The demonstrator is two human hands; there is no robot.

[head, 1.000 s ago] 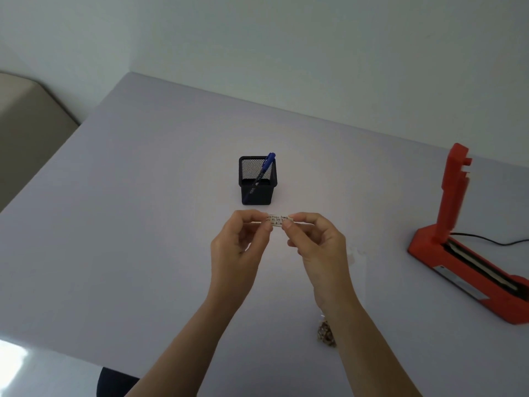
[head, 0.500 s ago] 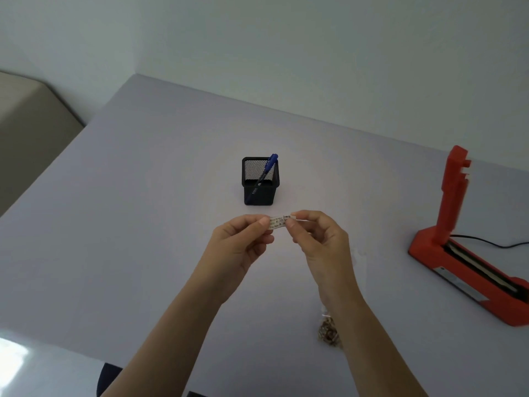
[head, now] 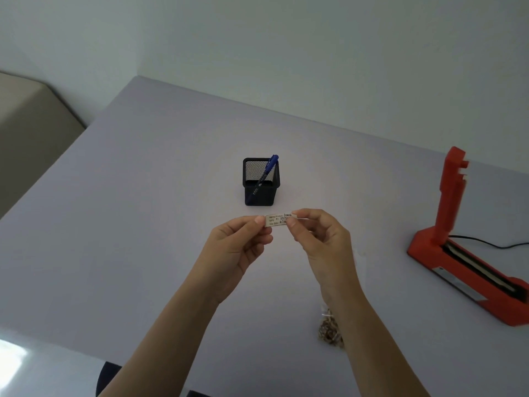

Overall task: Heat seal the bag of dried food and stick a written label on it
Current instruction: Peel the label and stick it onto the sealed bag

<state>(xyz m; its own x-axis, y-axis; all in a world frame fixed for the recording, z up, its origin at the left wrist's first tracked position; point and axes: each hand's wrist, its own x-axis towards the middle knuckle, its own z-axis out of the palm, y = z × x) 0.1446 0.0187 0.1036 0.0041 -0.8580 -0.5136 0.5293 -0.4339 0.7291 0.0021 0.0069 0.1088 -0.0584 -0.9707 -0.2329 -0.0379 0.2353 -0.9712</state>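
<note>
Handwritten label aloft; food bag flat

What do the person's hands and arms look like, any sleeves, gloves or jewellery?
The left hand and right hand are bare: no gloves, rings or watch in view. The left forearm and right forearm are uncovered too, no sleeve showing.
</note>
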